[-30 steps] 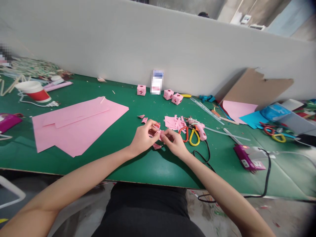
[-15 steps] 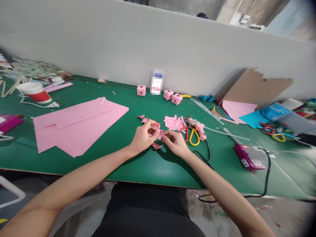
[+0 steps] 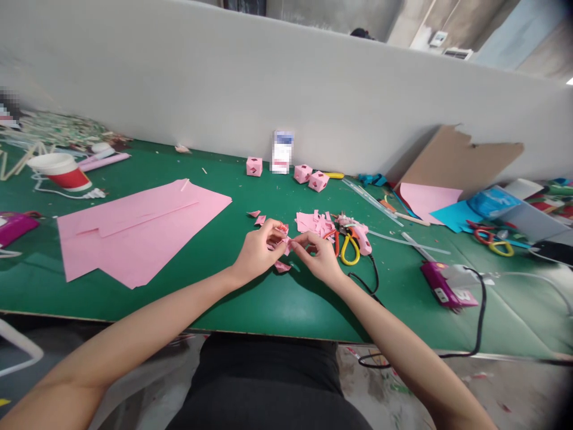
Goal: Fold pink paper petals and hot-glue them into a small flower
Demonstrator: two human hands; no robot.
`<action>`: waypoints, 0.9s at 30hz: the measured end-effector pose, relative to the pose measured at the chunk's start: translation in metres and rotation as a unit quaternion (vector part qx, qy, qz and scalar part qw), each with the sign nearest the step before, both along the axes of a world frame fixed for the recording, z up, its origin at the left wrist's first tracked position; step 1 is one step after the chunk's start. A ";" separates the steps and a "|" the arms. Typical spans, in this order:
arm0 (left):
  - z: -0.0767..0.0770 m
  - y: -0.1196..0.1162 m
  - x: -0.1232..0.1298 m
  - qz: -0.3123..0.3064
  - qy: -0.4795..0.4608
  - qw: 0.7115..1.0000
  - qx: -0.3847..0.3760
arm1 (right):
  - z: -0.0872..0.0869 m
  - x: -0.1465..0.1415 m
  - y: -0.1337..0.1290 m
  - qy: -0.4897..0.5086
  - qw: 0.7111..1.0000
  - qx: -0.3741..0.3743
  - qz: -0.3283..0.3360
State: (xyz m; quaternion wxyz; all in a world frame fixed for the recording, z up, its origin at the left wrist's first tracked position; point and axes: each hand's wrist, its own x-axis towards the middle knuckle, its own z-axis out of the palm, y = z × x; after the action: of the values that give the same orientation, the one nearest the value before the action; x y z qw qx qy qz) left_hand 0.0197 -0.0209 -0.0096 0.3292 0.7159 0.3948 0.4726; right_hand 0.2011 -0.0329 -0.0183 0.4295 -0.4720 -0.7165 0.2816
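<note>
Green table (image 3: 250,307). Forearms (image 3: 168,304) angle inward over its near edge. Left hand (image 3: 254,255) curled, holding pink paper piece (image 3: 287,245) between the hands. Right hand (image 3: 321,260) bent, thumb and forefinger close at piece's edge; grip unclear.

I see open green tabletop (image 3: 286,310) near, plus lane between left hand (image 3: 256,254) and pink sheet (image 3: 143,245). Right of right hand (image 3: 320,258), pliers (image 3: 351,263), glue gun (image 3: 364,240) and black cord (image 3: 376,276) block me; far, pink cubes (image 3: 254,167), then partition (image 3: 179,77).
</note>
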 end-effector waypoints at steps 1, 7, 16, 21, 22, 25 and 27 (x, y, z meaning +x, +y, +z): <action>0.000 0.000 0.000 0.000 0.000 1.000 0.000 | -0.001 -0.001 0.000 -0.009 1.000 0.002 -0.003; 0.000 -0.001 0.001 0.001 -0.003 1.000 0.004 | -0.002 -0.006 -0.007 -0.043 0.999 -0.014 0.016; -0.001 0.004 -0.001 -0.015 -0.008 0.999 -0.039 | 0.003 -0.001 -0.007 -0.088 0.994 0.061 -0.011; 0.001 0.002 -0.001 -0.019 0.002 0.998 -0.053 | 0.001 0.000 -0.007 -0.112 0.990 0.081 -0.011; 0.001 0.002 -0.001 -0.021 -0.002 0.998 -0.053 | 0.001 0.000 -0.007 -0.118 0.989 0.082 -0.015; 0.000 0.002 0.000 -0.021 -0.011 0.998 -0.054 | -0.001 0.000 -0.005 -0.122 0.989 0.072 -0.028; -0.001 0.003 0.000 -0.015 -0.016 0.998 -0.061 | -0.002 0.000 -0.005 -0.104 0.993 0.056 -0.025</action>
State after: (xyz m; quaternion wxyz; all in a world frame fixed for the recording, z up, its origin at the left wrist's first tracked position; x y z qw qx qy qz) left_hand 0.0196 -0.0177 -0.0103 0.3855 0.6928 0.4062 0.4543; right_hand 0.2006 -0.0375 -0.0203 0.3851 -0.4918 -0.7599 0.1801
